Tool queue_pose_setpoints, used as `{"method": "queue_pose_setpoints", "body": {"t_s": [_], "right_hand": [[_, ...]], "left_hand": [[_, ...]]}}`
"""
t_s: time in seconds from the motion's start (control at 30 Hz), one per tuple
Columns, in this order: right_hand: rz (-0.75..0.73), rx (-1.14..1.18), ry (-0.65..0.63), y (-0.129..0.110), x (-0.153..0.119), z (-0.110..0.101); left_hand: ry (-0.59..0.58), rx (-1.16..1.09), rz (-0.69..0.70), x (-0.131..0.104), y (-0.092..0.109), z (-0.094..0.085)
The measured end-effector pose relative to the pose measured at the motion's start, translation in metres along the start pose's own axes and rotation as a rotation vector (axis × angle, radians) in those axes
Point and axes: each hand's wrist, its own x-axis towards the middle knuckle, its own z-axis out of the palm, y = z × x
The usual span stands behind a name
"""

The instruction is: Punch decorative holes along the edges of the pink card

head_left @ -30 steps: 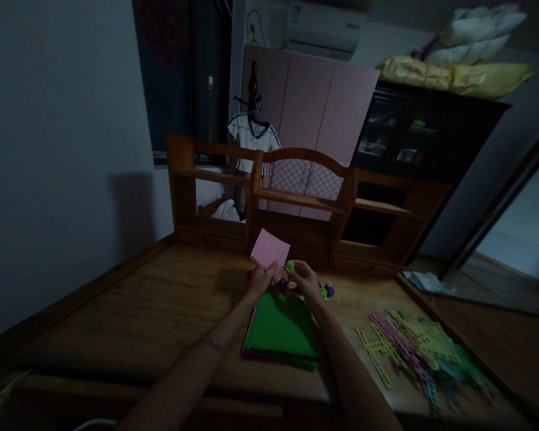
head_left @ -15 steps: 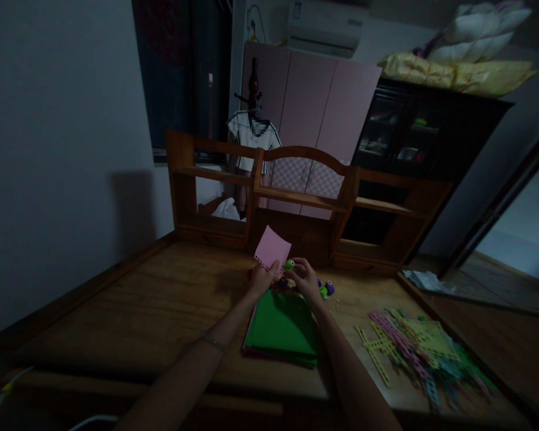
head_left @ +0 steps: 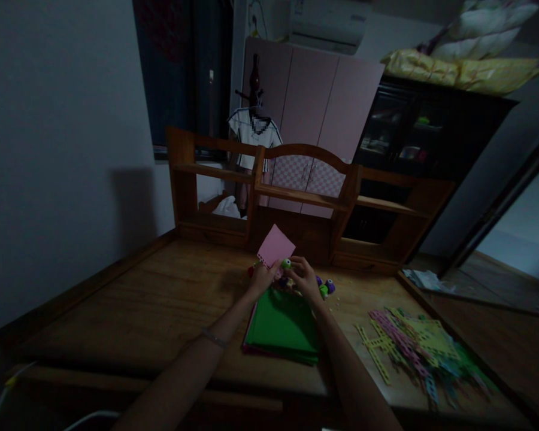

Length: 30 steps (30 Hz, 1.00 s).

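Note:
A pink square sheet point(head_left: 276, 244) with a row of small holes along its lower edge is pinched in my left hand point(head_left: 264, 279). Against that edge, my right hand point(head_left: 303, 276) holds a small green ball with a white eye point(head_left: 286, 263) between its fingertips. Both hands are close together above the table. Just below them lies a stack of green sheets point(head_left: 284, 326), with some pink edges showing underneath. Small round pieces in green and purple point(head_left: 327, 288) rest right of my right hand. More small pieces lie partly hidden beneath my hands.
A pile of punched strips point(head_left: 413, 344) in yellow, pink, blue and green covers the right side of the wooden table point(head_left: 170, 305). A low wooden shelf unit point(head_left: 300, 194) stands along the back edge. The wall point(head_left: 72, 149) borders the left side.
The pink sheet has tilted and shifted slightly right. The green ball has moved a little left, closer to my left hand and the sheet's holed edge.

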Motion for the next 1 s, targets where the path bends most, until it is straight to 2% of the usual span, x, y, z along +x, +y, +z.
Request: {"method": "queue_pose_setpoints", "body": {"t_s": [0.33, 0.57, 0.73, 0.87, 1.0], "right_hand": [[0.147, 0.146, 0.034, 0.016, 0.005, -0.005], [0.242, 0.217, 0.052, 0.018, 0.006, -0.007], [0.337, 0.312, -0.037, 0.012, 0.005, -0.005], [0.368, 0.305, -0.053, 0.009, 0.005, -0.004], [0.416, 0.241, -0.029, 0.011, 0.005, -0.005]], "left_hand": [[-0.043, 0.103, 0.092, -0.002, 0.008, -0.005], [-0.008, 0.037, 0.008, 0.001, 0.0, -0.002], [-0.043, -0.047, 0.02, -0.001, 0.004, -0.003], [-0.079, -0.077, 0.004, -0.002, 0.004, -0.001], [-0.066, -0.078, -0.023, -0.001, 0.003, 0.001]]}}
